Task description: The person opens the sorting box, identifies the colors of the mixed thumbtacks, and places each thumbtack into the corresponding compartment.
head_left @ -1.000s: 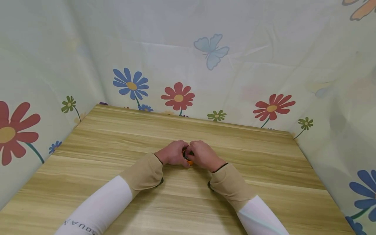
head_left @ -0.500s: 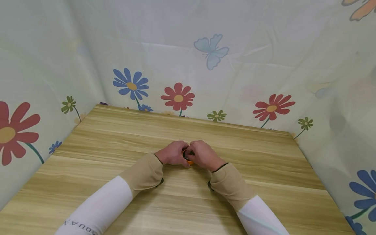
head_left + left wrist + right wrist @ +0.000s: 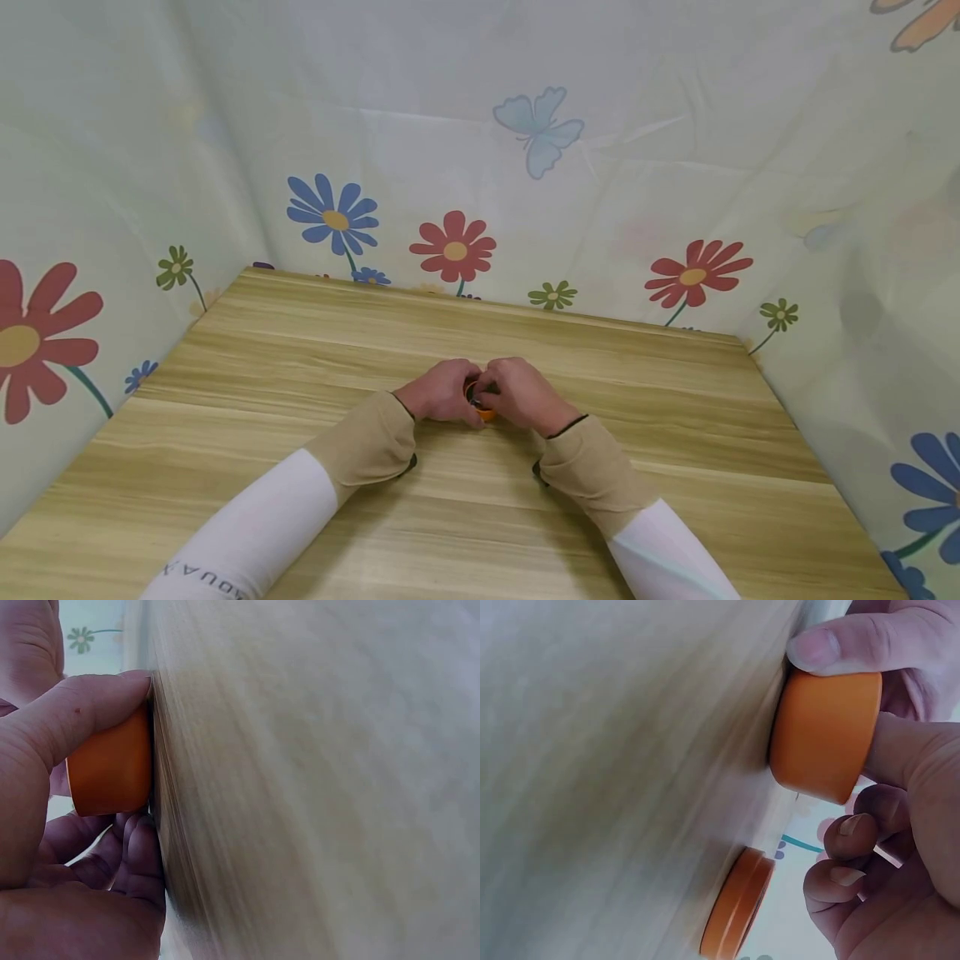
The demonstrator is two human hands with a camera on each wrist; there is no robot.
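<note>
A small round orange container [image 3: 487, 414] stands on the wooden tabletop, its opening facing up and its inside dark. My left hand [image 3: 445, 392] grips it from the left, with the thumb on the near side and fingers curled round the far side. My right hand [image 3: 522, 396] leans over the rim. In the right wrist view its thumb or a finger reaches into the container [image 3: 826, 731], while the other fingers curl outside. Something small with a pale glint shows inside by the fingertips; whether they pinch it is hidden.
A low orange ring-shaped piece, like a lid [image 3: 739, 904], lies on the table beyond the container in the right wrist view. The wooden tabletop [image 3: 300, 333] is bounded by flower-printed cloth walls [image 3: 637, 192] at the back and both sides.
My right hand has shifted very slightly right and its fingers have moved a little at the container's opening. The left hand and container stay in place.
</note>
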